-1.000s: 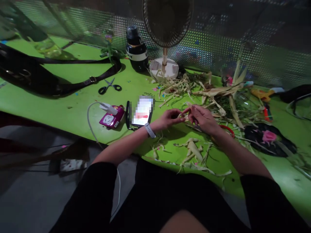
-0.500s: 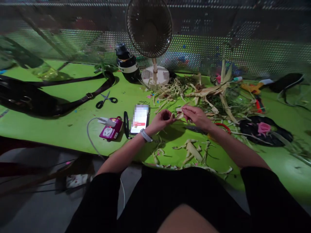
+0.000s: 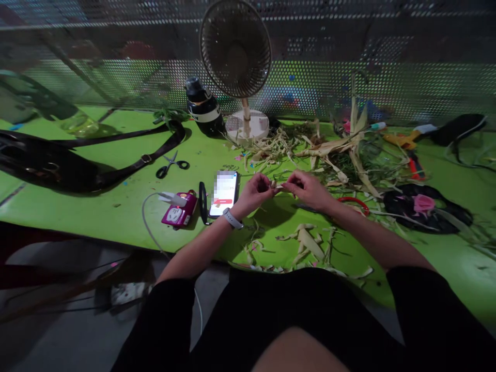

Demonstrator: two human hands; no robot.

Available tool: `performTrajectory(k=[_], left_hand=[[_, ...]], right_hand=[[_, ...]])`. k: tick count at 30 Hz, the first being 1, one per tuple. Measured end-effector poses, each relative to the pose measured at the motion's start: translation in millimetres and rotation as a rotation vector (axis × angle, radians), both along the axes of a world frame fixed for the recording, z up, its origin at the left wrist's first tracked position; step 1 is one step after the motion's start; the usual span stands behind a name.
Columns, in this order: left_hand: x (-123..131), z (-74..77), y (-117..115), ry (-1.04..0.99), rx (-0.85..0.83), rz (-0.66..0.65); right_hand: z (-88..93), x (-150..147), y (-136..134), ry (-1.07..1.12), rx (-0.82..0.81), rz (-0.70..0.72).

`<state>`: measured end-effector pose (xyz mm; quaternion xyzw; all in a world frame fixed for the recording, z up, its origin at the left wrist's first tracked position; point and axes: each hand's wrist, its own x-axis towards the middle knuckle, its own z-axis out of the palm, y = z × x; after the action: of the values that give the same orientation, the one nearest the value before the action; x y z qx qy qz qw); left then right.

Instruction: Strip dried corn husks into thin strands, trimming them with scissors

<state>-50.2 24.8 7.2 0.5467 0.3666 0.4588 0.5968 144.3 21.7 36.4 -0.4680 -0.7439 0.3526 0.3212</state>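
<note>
Where the bright green table (image 3: 116,206) meets its far edge, a perforated metal screen (image 3: 387,88) closes off the room behind; lighting is dim. A small desk fan (image 3: 236,57) stands on a round white base at the back, with a dark bottle (image 3: 203,108) just to its left. A black strap (image 3: 127,160) runs across the left part of the surface, and small scissors (image 3: 171,164) lie near it. A phone (image 3: 223,192) lies face up beside a pink socket block (image 3: 178,211) with a white plug and cable. Dried husks (image 3: 333,150) are heaped at the back right, and loose husk scraps (image 3: 306,243) lie near the front edge. A pink flower (image 3: 423,202) rests on dark material at the right, well apart from the hands.

Both forearms reach forward from black sleeves and meet above the table, right of the phone. The left hand (image 3: 253,192), with a white wristband, is curled, its fingertips pinched on one end of a small pale husk strip (image 3: 279,186). The right hand (image 3: 306,188) faces it, fingertips pinched on the other end. The strip is held between the two hands, just above the surface, near the middle of the table. A red ring (image 3: 354,202) lies just beyond the right wrist.
</note>
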Motion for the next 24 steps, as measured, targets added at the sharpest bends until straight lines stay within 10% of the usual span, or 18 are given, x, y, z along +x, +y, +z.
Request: performTrajectory(k=[16,24], left_hand=[[-0.7,3.4,-5.7,-0.121,-0.087,-0.186],[6.1,2.9,-8.8,-0.119,-0.058,-0.036]], right_hand=[[-15.8,-6.2,-8.1,-0.303,0.32,-0.065],[-1.2,-7.4,-19.3,-0.491,0.526,-0.234]])
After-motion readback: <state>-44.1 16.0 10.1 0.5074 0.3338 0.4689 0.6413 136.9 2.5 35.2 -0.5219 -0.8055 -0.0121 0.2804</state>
